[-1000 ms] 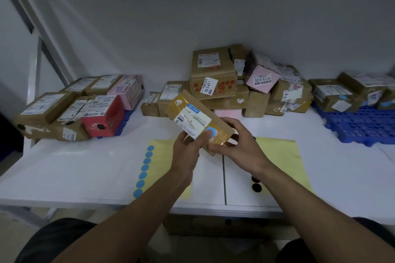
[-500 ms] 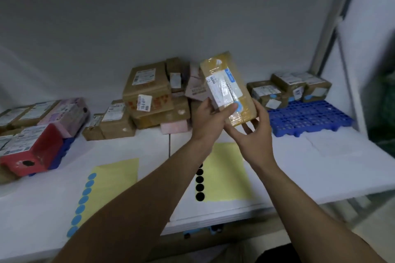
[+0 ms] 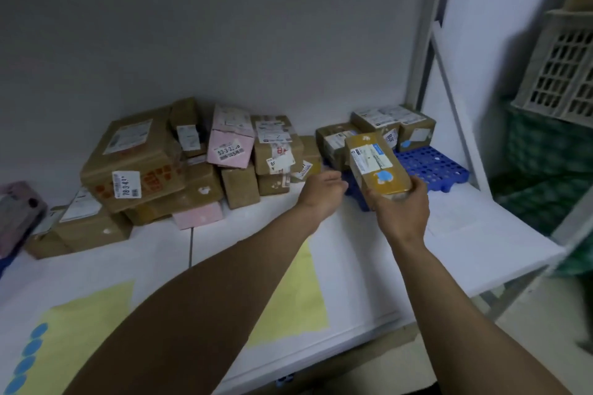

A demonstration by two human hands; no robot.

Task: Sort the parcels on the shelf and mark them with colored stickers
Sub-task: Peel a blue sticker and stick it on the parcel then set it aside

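Head view: at the lower left of the frame a yellow sticker sheet (image 3: 83, 340) carrying a column of blue round stickers (image 3: 32, 348) lies on the white shelf (image 3: 465, 234). Further right, a heap of brown and pink parcels (image 3: 138, 163) sits at the back of the shelf. Right of centre the left hand (image 3: 322, 191) hangs loose-fingered and holds nothing, just beside the held parcel (image 3: 369, 157). That parcel is an oblong, yellow-brown taped box with a white shipping label edged in blue on its top face and a blue sticker (image 3: 383, 176) near its close end. The right hand (image 3: 401, 212) grips that end from beneath, over the front of a blue pallet (image 3: 431, 167) that bears more parcels (image 3: 385, 120).
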